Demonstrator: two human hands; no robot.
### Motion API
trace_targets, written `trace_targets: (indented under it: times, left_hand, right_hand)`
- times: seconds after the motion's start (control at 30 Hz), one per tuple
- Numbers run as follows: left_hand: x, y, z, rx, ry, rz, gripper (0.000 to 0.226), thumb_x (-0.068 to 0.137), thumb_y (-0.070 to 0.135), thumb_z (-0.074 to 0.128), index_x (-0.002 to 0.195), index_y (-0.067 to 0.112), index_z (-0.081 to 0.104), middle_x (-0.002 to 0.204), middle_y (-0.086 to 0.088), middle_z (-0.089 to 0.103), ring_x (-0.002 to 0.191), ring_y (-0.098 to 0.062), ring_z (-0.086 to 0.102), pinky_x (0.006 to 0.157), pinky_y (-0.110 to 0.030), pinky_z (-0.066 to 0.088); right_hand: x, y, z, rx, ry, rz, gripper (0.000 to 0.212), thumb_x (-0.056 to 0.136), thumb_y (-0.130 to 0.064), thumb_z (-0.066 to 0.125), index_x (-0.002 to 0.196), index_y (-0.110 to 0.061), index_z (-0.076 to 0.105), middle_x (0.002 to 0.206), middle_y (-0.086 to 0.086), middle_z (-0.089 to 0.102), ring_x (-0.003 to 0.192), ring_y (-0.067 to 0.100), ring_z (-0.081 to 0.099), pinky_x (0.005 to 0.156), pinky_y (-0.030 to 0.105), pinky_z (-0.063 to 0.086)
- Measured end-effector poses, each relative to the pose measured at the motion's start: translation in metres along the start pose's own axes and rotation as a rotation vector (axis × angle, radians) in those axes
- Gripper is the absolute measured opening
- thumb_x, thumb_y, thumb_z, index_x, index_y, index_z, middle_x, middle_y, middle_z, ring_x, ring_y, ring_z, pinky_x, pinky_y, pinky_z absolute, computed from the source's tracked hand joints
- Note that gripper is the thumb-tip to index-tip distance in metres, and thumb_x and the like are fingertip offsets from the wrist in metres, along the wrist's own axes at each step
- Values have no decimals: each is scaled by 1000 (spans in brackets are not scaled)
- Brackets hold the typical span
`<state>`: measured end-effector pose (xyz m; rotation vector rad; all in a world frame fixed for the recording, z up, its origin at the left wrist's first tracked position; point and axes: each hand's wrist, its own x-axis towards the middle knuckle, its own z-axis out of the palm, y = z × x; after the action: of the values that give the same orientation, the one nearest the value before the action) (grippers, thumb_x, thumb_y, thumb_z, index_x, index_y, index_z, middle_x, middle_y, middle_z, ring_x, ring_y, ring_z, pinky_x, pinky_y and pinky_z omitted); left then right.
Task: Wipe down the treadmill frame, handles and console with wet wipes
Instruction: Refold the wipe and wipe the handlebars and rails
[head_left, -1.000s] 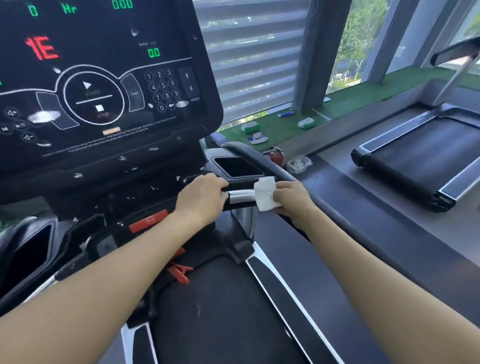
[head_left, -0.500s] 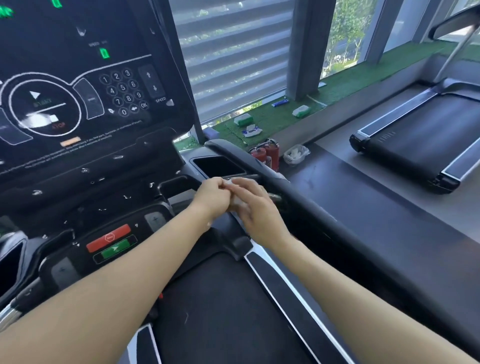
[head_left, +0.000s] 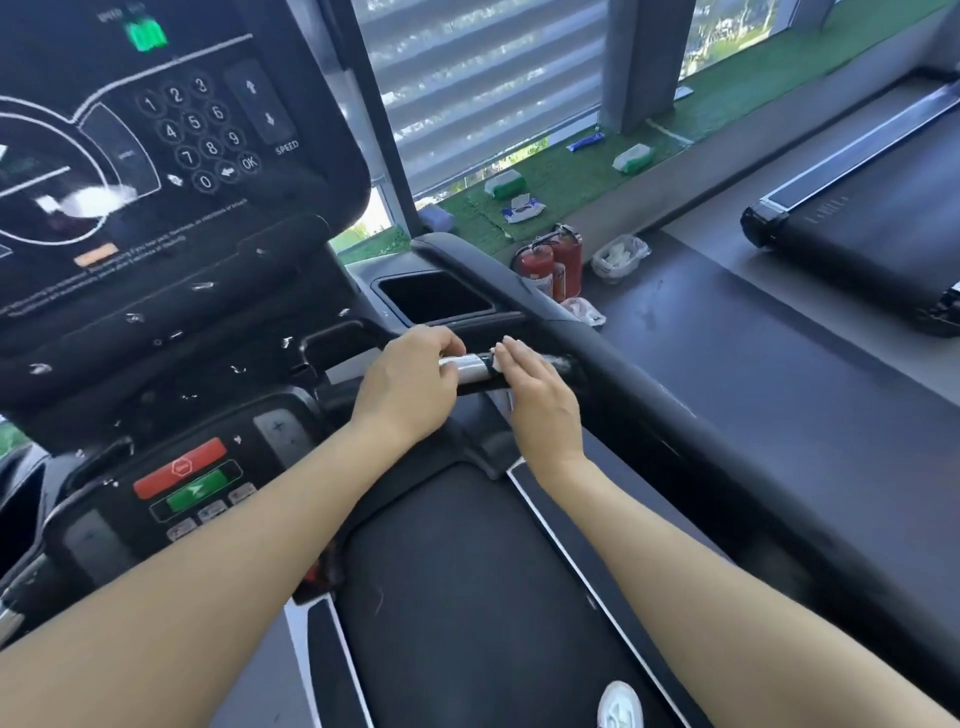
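My left hand (head_left: 405, 387) grips the treadmill's short handle bar (head_left: 471, 370), a silver and black tube below the console (head_left: 156, 171). My right hand (head_left: 540, 395) lies over the bar just to the right, fingers straight, pressing a white wet wipe (head_left: 497, 358) against it; only a sliver of the wipe shows under the fingertips. The long black side rail (head_left: 649, 395) runs from the cup holder (head_left: 434, 296) toward the lower right. The dark running belt (head_left: 467, 597) lies beneath my forearms.
Red and green buttons (head_left: 189, 480) sit on the lower control panel at left. Two red fire extinguishers (head_left: 550, 262) and a white bag (head_left: 618, 257) stand beyond the rail. Wipe packs (head_left: 522, 208) lie on the green turf ledge. Another treadmill (head_left: 857, 218) stands at right.
My right hand slid left along the bar against my left hand, then back right. It went from gripping the wipe on the bar to lying flat over it. The view tilted down and right.
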<state>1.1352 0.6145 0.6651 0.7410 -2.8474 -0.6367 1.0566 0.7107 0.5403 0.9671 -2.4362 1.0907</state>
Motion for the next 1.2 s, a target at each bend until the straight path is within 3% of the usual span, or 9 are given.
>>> trace_targets:
  times: [0.17,0.3,0.43,0.6,0.7,0.8,0.93,1.03,1.2]
  left_hand:
    - [-3,-1,6,71,14,34,23,94,13,47,109,17,63,116,0,59,105,-22,56,89,-39,47]
    - [-4,-4,9,129,21,73,23,95,13,45,108,16,64,113,1,58,104,-21,55,84,-39,48]
    - [-7,-5,10,161,20,106,23,95,13,45,108,15,64,114,2,58,105,-20,53,82,-42,49]
    - [-8,-8,13,149,19,141,22,94,13,46,106,14,64,111,2,58,103,-21,54,80,-45,50]
    - [-7,-9,12,153,25,145,22,94,14,46,105,15,65,112,3,58,103,-21,53,80,-44,50]
    - [-7,-9,10,155,31,151,21,94,13,47,105,15,65,112,4,58,103,-20,54,80,-42,51]
    - [-9,-12,6,169,49,177,21,93,13,48,105,15,66,112,4,59,103,-19,54,79,-40,50]
    - [-9,-21,0,177,76,179,21,93,13,48,104,15,66,110,4,59,101,-18,54,75,-36,49]
    - [-10,-40,-17,206,96,146,21,92,12,48,102,17,66,110,5,58,102,-17,52,71,-33,45]
  right_hand:
    - [2,41,-11,-114,-71,136,47,75,12,50,119,2,63,120,12,64,109,30,60,87,36,54]
    - [1,54,-19,-319,-92,74,46,60,13,72,104,1,68,93,7,67,83,29,62,54,28,54]
    - [-2,46,-20,-392,-113,143,50,50,16,77,97,3,68,85,11,63,75,28,62,45,27,49]
    - [-31,54,-23,-293,-277,386,23,91,3,46,110,-2,57,112,9,52,104,25,48,71,34,43]
    - [-42,54,-22,-145,-233,576,17,96,-4,43,92,-1,59,98,10,51,90,27,49,67,30,35]
    - [-23,45,-18,309,-91,1085,27,97,-15,46,79,-2,62,88,17,61,69,26,53,63,29,40]
    - [12,38,-17,893,58,1477,33,96,-7,47,127,3,51,129,19,56,105,28,59,88,34,48]
    - [27,25,-20,1135,129,1570,35,96,3,37,130,0,44,137,19,49,121,33,53,96,37,46]
    - [33,-9,-10,1176,76,1615,49,82,23,44,127,5,48,122,23,57,104,37,62,35,31,50]
